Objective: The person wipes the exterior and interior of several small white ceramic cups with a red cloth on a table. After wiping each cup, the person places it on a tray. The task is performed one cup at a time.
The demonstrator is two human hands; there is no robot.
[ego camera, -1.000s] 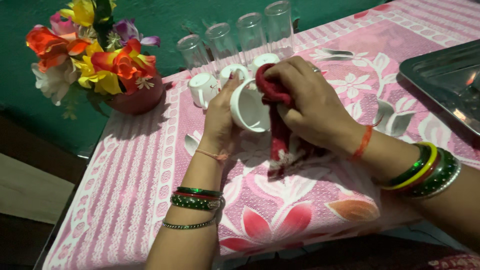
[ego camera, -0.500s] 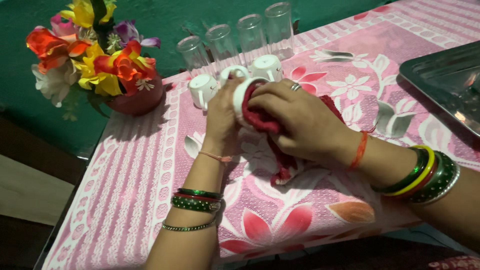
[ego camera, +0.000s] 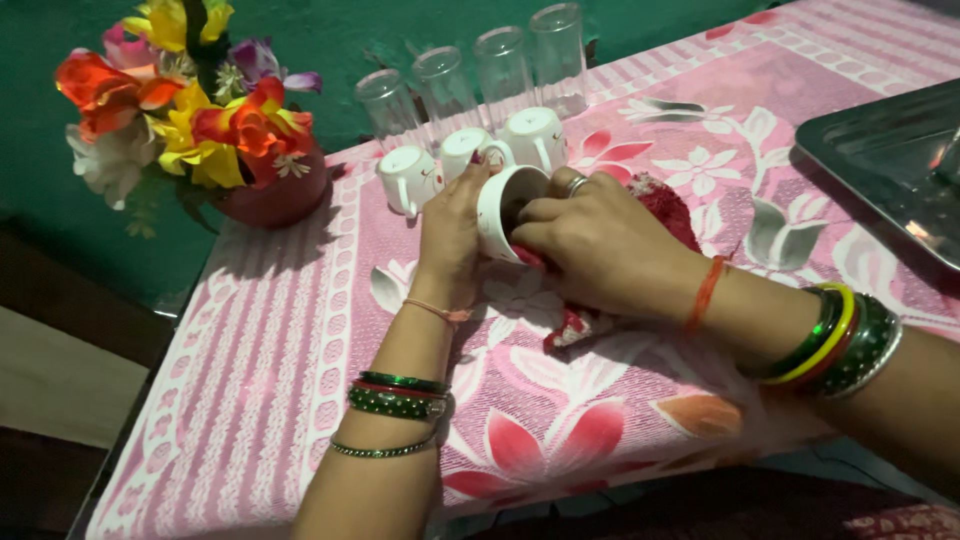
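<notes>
Wiping one cup [ego camera: 503, 212], three cups [ego camera: 470, 152], four glasses [ego camera: 470, 72]

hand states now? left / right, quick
Left hand: closed around the white cup, holding it tilted on its side.
Right hand: closed on the red cloth, fingers at the cup's mouth.

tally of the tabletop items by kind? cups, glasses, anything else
White cups: 4; one in the left hand at, three upside down at
Clear glasses: 4, at
Red cloth: 1, under the right hand
Flower pot: 1
Metal tray: 1
Total: 11
</notes>
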